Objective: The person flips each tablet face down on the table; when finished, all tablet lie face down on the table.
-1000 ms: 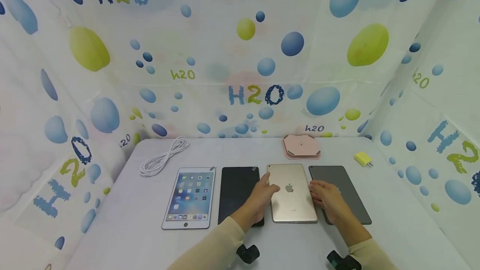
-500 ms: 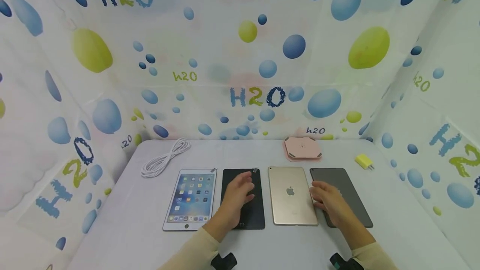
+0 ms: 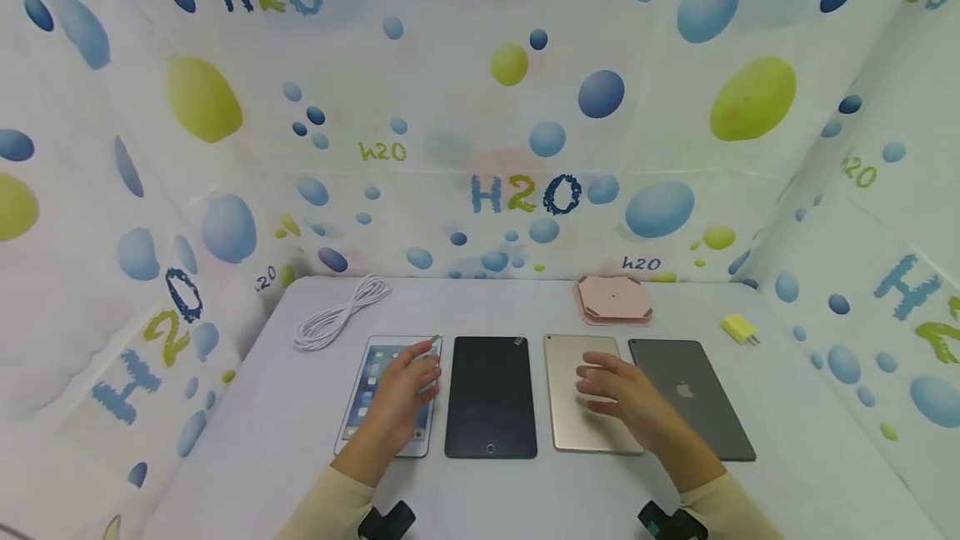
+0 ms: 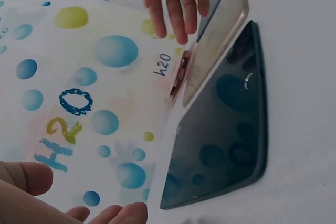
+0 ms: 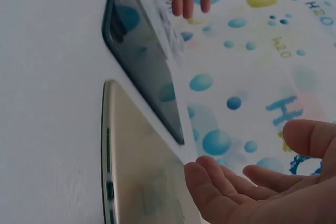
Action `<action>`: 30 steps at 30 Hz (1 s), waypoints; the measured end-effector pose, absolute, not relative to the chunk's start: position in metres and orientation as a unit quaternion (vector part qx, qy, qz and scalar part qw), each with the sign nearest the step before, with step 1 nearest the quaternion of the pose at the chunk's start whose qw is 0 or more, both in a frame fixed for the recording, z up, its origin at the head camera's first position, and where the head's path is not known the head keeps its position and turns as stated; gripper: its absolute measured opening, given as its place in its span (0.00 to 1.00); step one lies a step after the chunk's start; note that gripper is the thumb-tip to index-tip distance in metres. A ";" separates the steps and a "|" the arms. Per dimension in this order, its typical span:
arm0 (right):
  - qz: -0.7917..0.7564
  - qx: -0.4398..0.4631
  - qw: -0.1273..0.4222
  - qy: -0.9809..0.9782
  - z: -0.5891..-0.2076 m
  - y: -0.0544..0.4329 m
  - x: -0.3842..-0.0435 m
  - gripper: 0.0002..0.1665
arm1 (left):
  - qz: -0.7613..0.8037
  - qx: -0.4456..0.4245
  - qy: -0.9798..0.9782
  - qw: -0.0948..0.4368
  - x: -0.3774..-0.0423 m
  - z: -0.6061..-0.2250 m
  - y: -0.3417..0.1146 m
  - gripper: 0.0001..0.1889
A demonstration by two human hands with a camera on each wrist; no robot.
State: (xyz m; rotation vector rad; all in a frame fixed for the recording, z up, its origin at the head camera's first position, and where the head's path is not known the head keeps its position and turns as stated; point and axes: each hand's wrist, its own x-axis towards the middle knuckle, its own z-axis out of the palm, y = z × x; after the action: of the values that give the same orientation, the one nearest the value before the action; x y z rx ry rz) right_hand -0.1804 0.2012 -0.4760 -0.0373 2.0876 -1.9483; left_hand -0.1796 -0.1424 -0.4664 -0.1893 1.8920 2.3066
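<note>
Four tablets would be several: on the white table several tablets lie side by side. My left hand (image 3: pixel 401 398) hovers over the white tablet (image 3: pixel 367 373) with its lit screen of icons, fingers loosely spread and holding nothing. To its right lies a black tablet (image 3: pixel 491 398), screen up; it also shows large in the left wrist view (image 4: pixel 220 124). My right hand (image 3: pixel 622 394) is over the gold tablet (image 3: pixel 570 423), which lies back up, its logo hidden by the hand. Farthest right is a dark grey tablet (image 3: pixel 697 390), back up.
A coiled white cable (image 3: pixel 341 315) lies at the back left. A pink flat case or stand (image 3: pixel 615 298) sits at the back, and a yellow plug adapter (image 3: pixel 739 328) at the back right. A patterned curtain (image 3: pixel 450 107) encloses the table.
My left hand has let go of the gold tablet's left edge and moved left, past the black tablet to the white one. My right hand has shifted left over the gold tablet.
</note>
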 end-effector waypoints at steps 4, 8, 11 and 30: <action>-0.704 -0.039 0.201 0.680 -0.477 0.184 -0.185 0.39 | 0.761 -0.060 0.640 0.089 -0.179 -0.473 -0.143 0.30; -0.719 -0.018 0.209 0.662 -0.481 0.168 -0.186 0.39 | 0.747 -0.054 0.655 0.102 -0.181 -0.482 -0.140 0.31; -0.728 0.004 0.200 0.656 -0.486 0.157 -0.184 0.36 | 0.732 -0.045 0.672 0.107 -0.181 -0.483 -0.139 0.32; -0.758 0.055 0.186 0.623 -0.490 0.131 -0.180 0.31 | 0.715 -0.039 0.687 0.123 -0.180 -0.490 -0.127 0.27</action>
State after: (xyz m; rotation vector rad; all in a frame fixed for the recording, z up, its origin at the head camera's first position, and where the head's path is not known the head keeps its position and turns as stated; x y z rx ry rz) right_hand -0.1802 0.1311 -0.4902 0.1557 1.7552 -2.1345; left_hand -0.1800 -0.1268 -0.4899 -0.1139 2.0034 2.0863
